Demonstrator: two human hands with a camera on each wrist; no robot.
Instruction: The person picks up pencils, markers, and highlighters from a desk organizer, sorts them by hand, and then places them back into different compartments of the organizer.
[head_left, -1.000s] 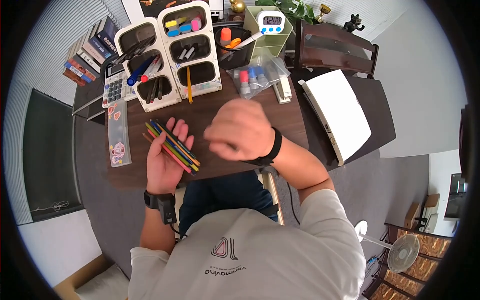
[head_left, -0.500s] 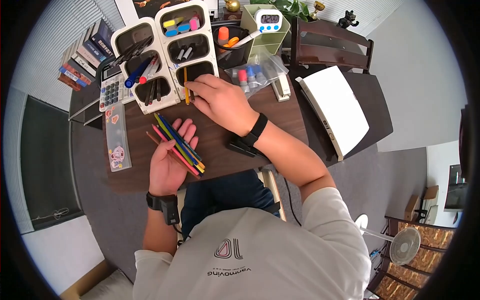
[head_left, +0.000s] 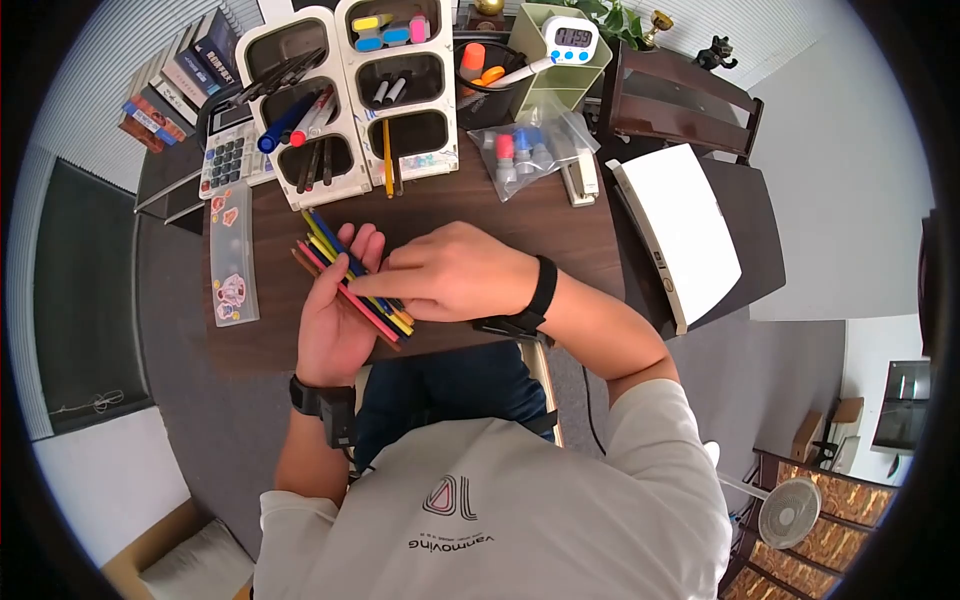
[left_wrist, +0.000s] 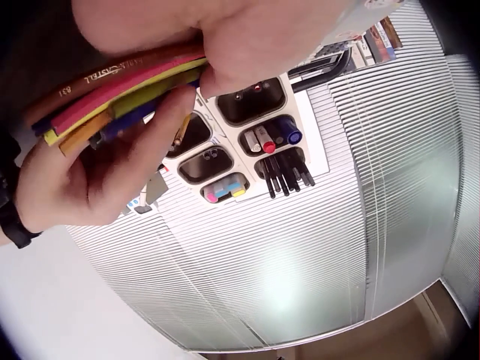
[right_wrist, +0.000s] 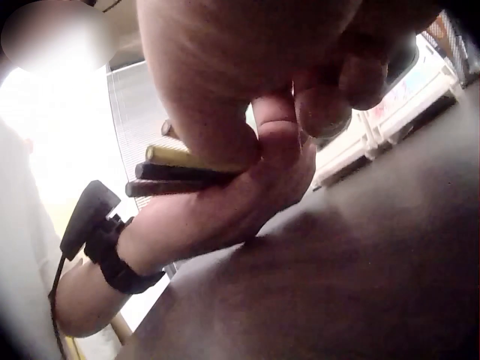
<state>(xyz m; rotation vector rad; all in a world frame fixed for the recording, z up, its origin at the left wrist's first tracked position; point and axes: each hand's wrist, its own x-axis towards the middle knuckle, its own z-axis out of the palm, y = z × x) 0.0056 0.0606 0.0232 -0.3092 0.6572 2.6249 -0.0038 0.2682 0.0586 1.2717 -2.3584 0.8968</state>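
Observation:
A bundle of colored pencils in red, yellow, blue, brown and other colors lies across my left hand, its thumb over them and its fingers behind. From the right, my right hand reaches onto the bundle, index finger across it. In the right wrist view, its thumb and index finger pinch at a yellow pencil. A white desk organizer stands beyond both hands. A yellow pencil and a dark pencil lean out of its lower right compartment.
Other compartments hold highlighters, markers and dark pens. A sticker-covered case and calculator lie left. Right of the organizer are a mesh pen cup, a timer, a bag of small bottles and a stapler.
My right hand reached to the organizer's lower right compartment, then came back to the bundle. A dark pencil now stands beside the yellow one there. My left hand keeps holding the bundle.

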